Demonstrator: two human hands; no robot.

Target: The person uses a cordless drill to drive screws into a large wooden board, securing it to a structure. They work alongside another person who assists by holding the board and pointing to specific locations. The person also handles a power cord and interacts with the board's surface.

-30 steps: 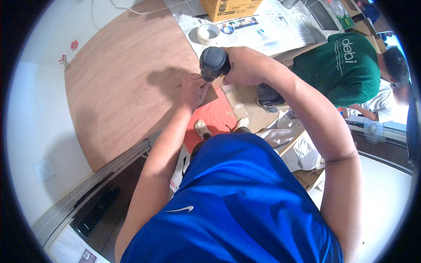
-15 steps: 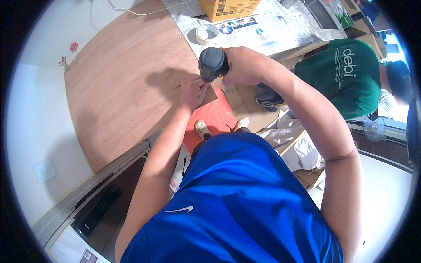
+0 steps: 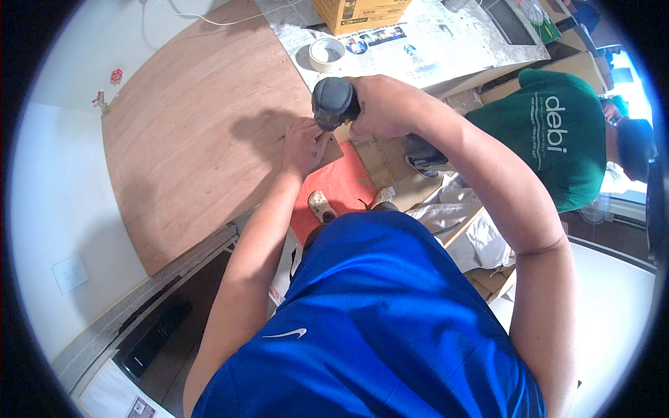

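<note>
A wide sheet of plywood [image 3: 188, 139] lies in front of me and to the left. Near its right corner, my right hand [image 3: 382, 104] is wrapped around a dark cordless drill [image 3: 333, 96], seen from its rear end. The drill's nose points down at the board; its tip is hidden under the body. My left hand [image 3: 304, 146] rests on the plywood with its fingers drawn together right beside the drill's nose. Whatever those fingertips pinch is too small or covered to make out.
Beyond the board's right edge, a newspaper-covered surface [image 3: 446, 42] carries a roll of tape [image 3: 326, 54] and a yellow cardboard box [image 3: 359, 12]. At right a person in a green shirt [image 3: 557, 139] bends over. Red sheeting [image 3: 341, 181] covers the floor by my feet.
My right hand and the drill have shifted very slightly left. My left hand stays at the same corner. The person in green has moved a little downward in view.
</note>
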